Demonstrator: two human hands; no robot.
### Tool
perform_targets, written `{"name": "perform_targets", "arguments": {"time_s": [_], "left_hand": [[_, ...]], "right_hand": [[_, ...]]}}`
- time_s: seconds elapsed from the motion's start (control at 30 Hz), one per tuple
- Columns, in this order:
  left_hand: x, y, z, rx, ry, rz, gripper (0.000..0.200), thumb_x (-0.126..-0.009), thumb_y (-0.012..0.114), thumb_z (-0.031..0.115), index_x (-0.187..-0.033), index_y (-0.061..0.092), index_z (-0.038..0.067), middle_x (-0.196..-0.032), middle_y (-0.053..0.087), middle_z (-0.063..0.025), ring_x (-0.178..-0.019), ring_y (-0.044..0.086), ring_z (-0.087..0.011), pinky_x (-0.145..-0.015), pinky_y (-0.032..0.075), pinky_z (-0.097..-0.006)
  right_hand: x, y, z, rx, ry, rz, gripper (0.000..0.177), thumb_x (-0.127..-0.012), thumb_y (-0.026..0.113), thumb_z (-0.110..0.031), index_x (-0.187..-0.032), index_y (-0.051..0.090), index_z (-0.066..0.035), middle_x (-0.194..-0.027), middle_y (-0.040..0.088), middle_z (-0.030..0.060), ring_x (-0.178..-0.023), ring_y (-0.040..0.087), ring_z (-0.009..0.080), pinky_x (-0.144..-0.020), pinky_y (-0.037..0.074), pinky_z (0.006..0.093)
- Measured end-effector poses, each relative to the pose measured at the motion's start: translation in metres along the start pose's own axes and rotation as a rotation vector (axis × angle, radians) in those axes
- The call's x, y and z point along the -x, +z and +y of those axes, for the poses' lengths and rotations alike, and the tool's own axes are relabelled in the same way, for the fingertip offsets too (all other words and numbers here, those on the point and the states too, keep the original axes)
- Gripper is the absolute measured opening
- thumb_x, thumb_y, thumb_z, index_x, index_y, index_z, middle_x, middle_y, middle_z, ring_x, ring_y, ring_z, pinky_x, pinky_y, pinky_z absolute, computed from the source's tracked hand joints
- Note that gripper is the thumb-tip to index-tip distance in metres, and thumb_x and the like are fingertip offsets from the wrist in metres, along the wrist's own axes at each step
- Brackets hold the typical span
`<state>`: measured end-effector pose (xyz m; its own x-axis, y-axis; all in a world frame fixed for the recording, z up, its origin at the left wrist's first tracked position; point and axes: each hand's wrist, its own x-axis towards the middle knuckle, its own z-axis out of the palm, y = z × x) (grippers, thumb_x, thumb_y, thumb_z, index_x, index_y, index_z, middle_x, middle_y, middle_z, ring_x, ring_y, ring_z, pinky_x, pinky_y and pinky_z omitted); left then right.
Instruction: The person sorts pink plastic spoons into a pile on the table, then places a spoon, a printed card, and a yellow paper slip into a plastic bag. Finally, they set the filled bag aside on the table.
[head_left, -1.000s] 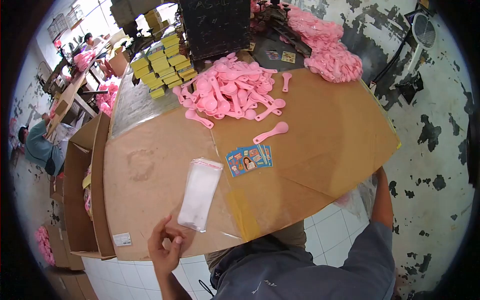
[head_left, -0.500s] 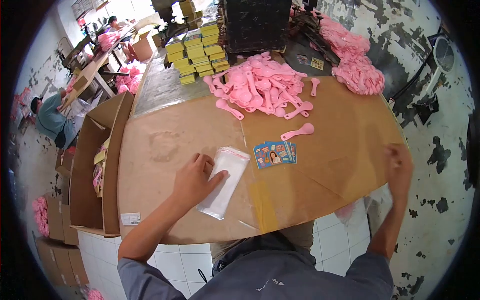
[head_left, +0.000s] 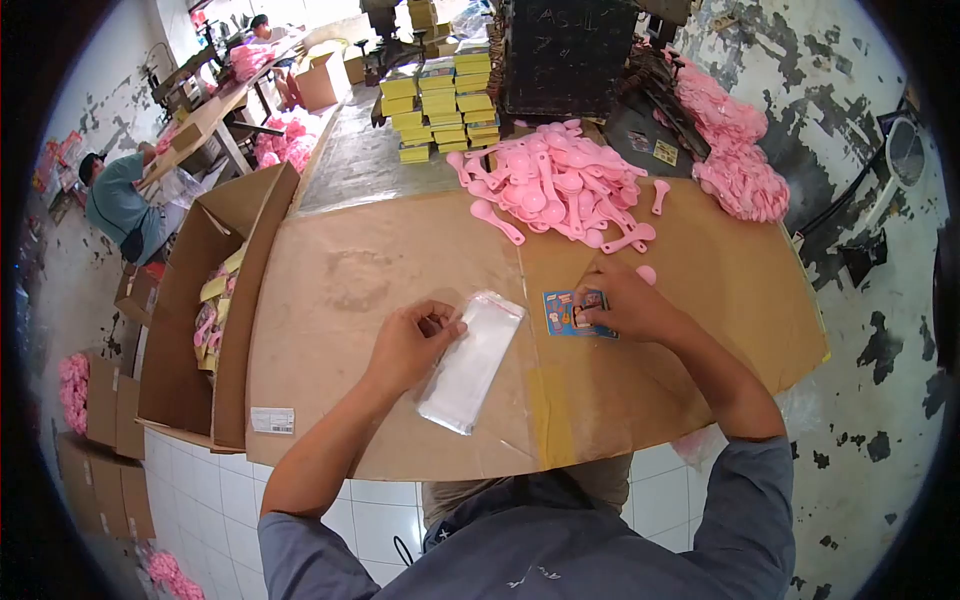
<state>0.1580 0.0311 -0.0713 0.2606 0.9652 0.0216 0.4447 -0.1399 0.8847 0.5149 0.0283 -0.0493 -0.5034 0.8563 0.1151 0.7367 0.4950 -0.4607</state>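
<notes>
A stack of clear plastic bags (head_left: 474, 370) lies at a slant on the cardboard-covered tabletop. My left hand (head_left: 412, 345) is at its upper left edge, with thumb and curled fingers pinched on a plastic bag. Over a small fanned pile of blue printed cards (head_left: 556, 312) is my right hand (head_left: 628, 302), its fingertips closed on a card and hiding part of the pile. Just beyond that hand, the rounded end of a pink plastic spoon (head_left: 647, 274) shows; the hand covers the rest.
A heap of pink spoons (head_left: 560, 185) sits at the back, beside stacked yellow-edged card bundles (head_left: 437, 110). An open carton (head_left: 262, 300) with packed items stands left. Bagged pink pieces (head_left: 740, 185) lie back right. Two people (head_left: 125, 205) work far left.
My right hand has come in from the right table edge onto the cards. The left hand's fingers have moved from lying on the bags to pinching at their edge. The view has shifted slightly.
</notes>
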Motion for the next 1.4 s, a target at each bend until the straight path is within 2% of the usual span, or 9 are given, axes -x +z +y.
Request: {"name": "perform_targets", "arguments": {"time_s": [0.07, 0.27, 0.47, 0.57, 0.77, 0.97, 1.17, 1.3, 1.4], "left_hand": [[-0.003, -0.002, -0.003, 0.045, -0.009, -0.051, 0.017, -0.087, 0.079, 0.013, -0.097, 0.071, 0.002, -0.080, 0.069, -0.0004, -0.067, 0.058, -0.0074, -0.063, 0.048, -0.0254], [-0.003, -0.001, -0.006, 0.283, 0.111, -0.061, 0.018, -0.091, 0.068, 0.003, -0.108, 0.063, 0.000, -0.091, 0.072, -0.0064, -0.078, 0.066, -0.0093, -0.071, 0.051, -0.0243], [-0.004, -0.001, 0.010, 0.577, 0.037, -0.122, 0.037, -0.097, 0.063, 0.000, -0.132, 0.051, -0.002, -0.097, 0.073, -0.0104, -0.086, 0.070, -0.0117, -0.078, 0.054, -0.0243], [-0.004, -0.001, 0.013, 0.697, -0.053, -0.220, 0.043, -0.100, 0.065, 0.003, -0.139, 0.050, -0.003, -0.095, 0.075, -0.0085, -0.084, 0.069, -0.0097, -0.077, 0.054, -0.0236], [-0.004, 0.005, 0.008, 0.663, -0.038, -0.204, 0.046, -0.098, 0.070, 0.007, -0.139, 0.054, -0.005, -0.096, 0.078, -0.0083, -0.084, 0.070, -0.0073, -0.076, 0.055, -0.0234], [-0.004, 0.006, 0.004, 0.497, -0.053, -0.274, 0.044, -0.097, 0.071, 0.007, -0.137, 0.058, -0.005, -0.100, 0.079, -0.0097, -0.088, 0.069, -0.0075, -0.080, 0.055, -0.0241], [0.003, 0.011, 0.010, 0.422, 0.019, -0.284, 0.044, -0.099, 0.069, 0.009, -0.141, 0.058, 0.000, -0.102, 0.079, -0.0092, -0.090, 0.069, -0.0069, -0.082, 0.055, -0.0254], [0.007, 0.004, 0.027, 0.100, 0.136, -0.307, 0.045, -0.099, 0.068, 0.008, -0.143, 0.058, 0.004, -0.102, 0.079, -0.0094, -0.092, 0.069, -0.0078, -0.083, 0.055, -0.0267], [0.010, 0.012, 0.017, 0.198, 0.114, -0.288, 0.045, -0.099, 0.068, 0.008, -0.143, 0.057, 0.004, -0.101, 0.079, -0.0084, -0.092, 0.070, -0.0078, -0.083, 0.055, -0.0265]], "right_hand": [[-0.002, -0.004, -0.004, 0.031, -0.085, 0.085, 0.036, -0.077, 0.082, -0.010, -0.111, 0.070, -0.005, -0.101, 0.065, 0.0082, -0.102, 0.061, 0.0244, -0.092, 0.049, 0.0376], [-0.015, -0.023, 0.001, -0.293, 0.242, -0.074, 0.024, -0.084, 0.077, -0.002, -0.107, 0.069, -0.002, -0.090, 0.066, 0.0086, -0.087, 0.064, 0.0188, -0.079, 0.051, 0.0334], [-0.029, -0.038, -0.008, -0.124, 0.137, -0.038, 0.016, -0.087, 0.074, -0.003, -0.101, 0.067, 0.000, -0.090, 0.069, 0.0083, -0.080, 0.064, 0.0152, -0.075, 0.052, 0.0339], [-0.040, -0.043, -0.034, -0.093, 0.027, 0.032, 0.015, -0.091, 0.071, -0.002, -0.105, 0.067, 0.000, -0.099, 0.072, 0.0086, -0.088, 0.067, 0.0135, -0.081, 0.054, 0.0326], [-0.059, 0.009, -0.046, -0.648, 0.030, 0.229, 0.022, -0.093, 0.069, -0.004, -0.115, 0.069, 0.000, -0.104, 0.073, 0.0106, -0.097, 0.070, 0.0170, -0.086, 0.056, 0.0320], [-0.059, 0.016, -0.049, -0.546, -0.092, 0.352, 0.022, -0.092, 0.068, -0.001, -0.114, 0.070, 0.000, -0.107, 0.072, 0.0099, -0.098, 0.069, 0.0166, -0.087, 0.055, 0.0317], [-0.053, 0.005, -0.063, -0.233, -0.191, 0.163, 0.022, -0.090, 0.070, -0.002, -0.111, 0.073, -0.002, -0.103, 0.070, 0.0111, -0.090, 0.067, 0.0230, -0.078, 0.053, 0.0339], [-0.053, 0.024, -0.068, -0.405, -0.294, 0.178, 0.022, -0.091, 0.070, -0.005, -0.112, 0.073, -0.002, -0.100, 0.070, 0.0102, -0.085, 0.065, 0.0208, -0.073, 0.051, 0.0322], [-0.052, 0.030, -0.076, -0.569, -0.183, 0.227, 0.021, -0.093, 0.070, -0.009, -0.113, 0.072, -0.001, -0.099, 0.070, 0.0104, -0.084, 0.065, 0.0210, -0.072, 0.051, 0.0315]]}}
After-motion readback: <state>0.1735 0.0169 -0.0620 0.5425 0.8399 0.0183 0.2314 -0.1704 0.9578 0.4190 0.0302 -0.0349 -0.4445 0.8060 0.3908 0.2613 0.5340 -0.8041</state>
